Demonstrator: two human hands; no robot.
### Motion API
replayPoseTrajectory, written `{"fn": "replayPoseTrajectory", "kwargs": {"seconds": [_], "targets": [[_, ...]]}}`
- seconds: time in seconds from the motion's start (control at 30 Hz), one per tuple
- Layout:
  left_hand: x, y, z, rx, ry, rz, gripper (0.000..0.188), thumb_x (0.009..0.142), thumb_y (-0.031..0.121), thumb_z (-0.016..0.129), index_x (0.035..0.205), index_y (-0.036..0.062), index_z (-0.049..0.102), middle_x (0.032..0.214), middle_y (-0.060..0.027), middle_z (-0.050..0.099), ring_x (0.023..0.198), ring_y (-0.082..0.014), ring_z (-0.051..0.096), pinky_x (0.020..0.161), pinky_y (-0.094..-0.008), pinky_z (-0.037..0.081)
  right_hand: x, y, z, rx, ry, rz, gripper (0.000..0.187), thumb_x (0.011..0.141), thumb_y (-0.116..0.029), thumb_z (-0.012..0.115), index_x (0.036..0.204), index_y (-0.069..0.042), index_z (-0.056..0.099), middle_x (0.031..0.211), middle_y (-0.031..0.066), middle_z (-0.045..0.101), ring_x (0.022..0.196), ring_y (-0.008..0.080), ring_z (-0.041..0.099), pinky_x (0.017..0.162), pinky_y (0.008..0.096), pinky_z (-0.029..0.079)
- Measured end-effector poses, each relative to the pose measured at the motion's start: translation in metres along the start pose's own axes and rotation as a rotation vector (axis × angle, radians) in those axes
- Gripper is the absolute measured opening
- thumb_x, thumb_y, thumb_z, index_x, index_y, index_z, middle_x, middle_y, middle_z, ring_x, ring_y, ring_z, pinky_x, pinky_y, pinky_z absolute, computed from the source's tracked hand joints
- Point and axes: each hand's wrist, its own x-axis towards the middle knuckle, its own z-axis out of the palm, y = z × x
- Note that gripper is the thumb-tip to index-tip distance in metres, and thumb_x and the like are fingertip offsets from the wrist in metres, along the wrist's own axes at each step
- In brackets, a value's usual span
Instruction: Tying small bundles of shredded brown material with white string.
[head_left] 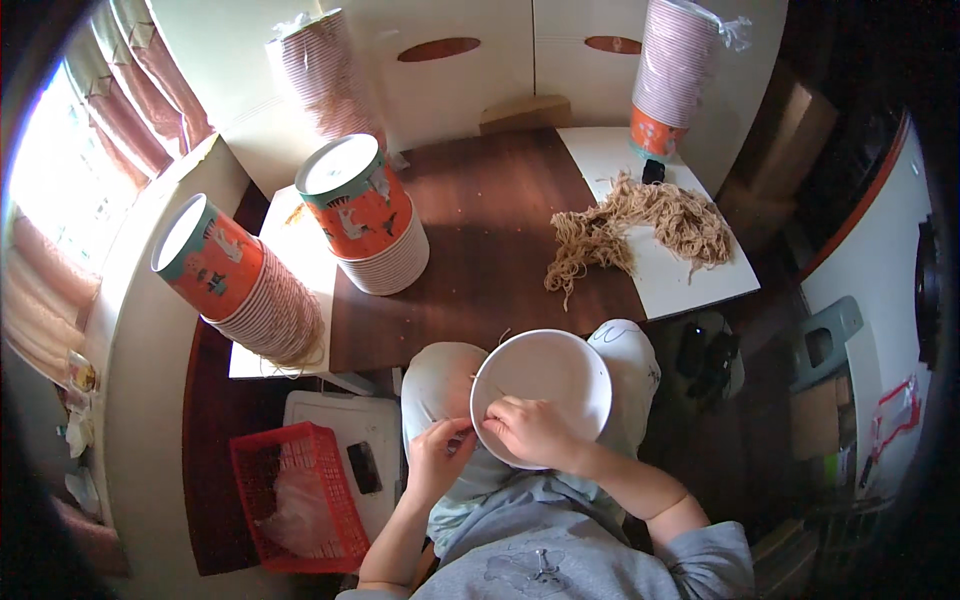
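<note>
A round white paper bucket point(565, 378) rests in my lap, its open mouth facing up. My right hand point(525, 430) reaches across the mouth, its fingers bunched together inside the left wall. Just outside that same wall, my left hand point(440, 455) is closed, with thumb and fingers pinched close to the rim. The two hands work on opposite sides of the bucket wall. What lies between the fingertips is too small or hidden to make out. A thin strand of cord point(503, 333) sticks up beyond the bucket's far left edge.
Stacks of nested orange and green buckets point(362, 215) stand on the brown and white table point(470, 230), more at its left and back. A tangled heap of tan cord point(650, 230) lies at the right. Below left are a red plastic basket point(320, 500) and a dark phone point(365, 467).
</note>
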Motion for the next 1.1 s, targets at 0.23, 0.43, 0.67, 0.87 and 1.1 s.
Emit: {"fn": "replayPoseTrajectory", "kwargs": {"seconds": [0.23, 0.43, 0.67, 0.87, 1.1], "targets": [[0.0, -0.006, 0.002, 0.0, -0.004, 0.002, 0.012, 0.074, -0.001, 0.059, 0.086, -0.0008, 0.058, 0.075, -0.0103, 0.061, 0.064, -0.0167, 0.061, 0.056, -0.0264, 0.05, -0.002, 0.003, -0.001, -0.038, -0.023, -0.017, 0.016, 0.079, -0.023, 0.056, 0.083, -0.007, 0.057, 0.074, 0.0098, 0.06, 0.068, 0.0263, 0.06, 0.059, 0.0373, 0.047], [-0.002, -0.026, -0.023, -0.815, -0.084, -0.154, 0.004, 0.081, -0.002, 0.047, 0.08, 0.0, 0.051, 0.09, -0.0136, 0.06, 0.09, -0.018, 0.056, 0.082, -0.0298, 0.044, -0.009, -0.005, -0.029, 0.032, -0.104, -0.001, 0.024, 0.076, -0.022, 0.06, 0.095, -0.01, 0.053, 0.07, 0.0053, 0.06, 0.066, 0.0213, 0.06, 0.062, 0.0367, 0.045], [0.0, -0.015, -0.033, -1.434, -0.163, -0.118, 0.004, 0.084, 0.005, 0.041, 0.081, 0.0057, 0.043, 0.069, -0.0097, 0.054, 0.069, -0.021, 0.053, 0.075, -0.0375, 0.043, -0.015, -0.008, -0.053, -0.094, -0.033, -0.13, 0.021, 0.074, -0.017, 0.062, 0.093, -0.012, 0.054, 0.066, -0.0024, 0.059, 0.061, 0.012, 0.058, 0.071, 0.0302, 0.035], [0.011, 0.014, -0.011, -0.621, -0.07, -0.275, 0.006, 0.085, 0.008, 0.054, 0.085, 0.0012, 0.054, 0.07, 0.0004, 0.053, 0.063, -0.0056, 0.048, 0.055, -0.0182, 0.039, -0.015, -0.023, -0.074, 0.112, 0.061, -0.194, 0.017, 0.073, -0.006, 0.06, 0.089, -0.011, 0.056, 0.073, -0.0004, 0.059, 0.067, 0.0149, 0.058, 0.073, 0.0313, 0.037], [0.013, 0.029, -0.006, -0.254, -0.19, -0.013, 0.012, 0.08, 0.004, 0.059, 0.091, -0.0006, 0.059, 0.079, -0.0042, 0.057, 0.071, -0.0072, 0.053, 0.061, -0.0199, 0.043, 0.001, -0.027, -0.079, 0.166, 0.031, -0.404, 0.021, 0.065, 0.003, 0.056, 0.081, -0.011, 0.059, 0.081, 0.0023, 0.056, 0.078, 0.0176, 0.055, 0.075, 0.0321, 0.038]]}}
